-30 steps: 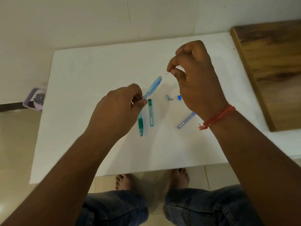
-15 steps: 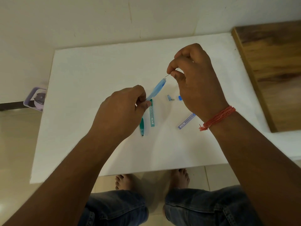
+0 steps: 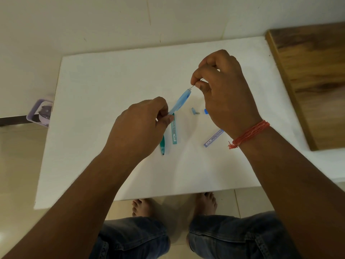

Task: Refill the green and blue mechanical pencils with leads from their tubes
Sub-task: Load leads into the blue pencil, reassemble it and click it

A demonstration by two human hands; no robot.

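White desk (image 3: 104,101), seen from above; wooden surface (image 3: 313,75) beyond its right edge. Left hand (image 3: 138,126), fingers curled, pinches the lower end of the blue mechanical pencil (image 3: 180,102) above the middle of the desk, its open rear end tilted up toward the far right corner. Right hand (image 3: 222,90), fingers curled, pinches a thin lead (image 3: 194,86) between thumb and forefinger; the lead's free tip meets the pencil's open end. Green mechanical pencil (image 3: 162,146) lies on the desk partly under the left hand, with the green lead tube (image 3: 174,130) just beside it to the right. Blue lead tube (image 3: 213,138) lies toward the right edge, partly under the right wrist. Two small blue pieces (image 3: 194,111), probably the pencil's cap and the tube's stopper, lie near the middle. Step in hand, as judged: feeding the lead into the barrel. Keep lead and barrel in line, hold the pencil steady, grip close to the tip and lightly, since a thin lead snaps if bent.
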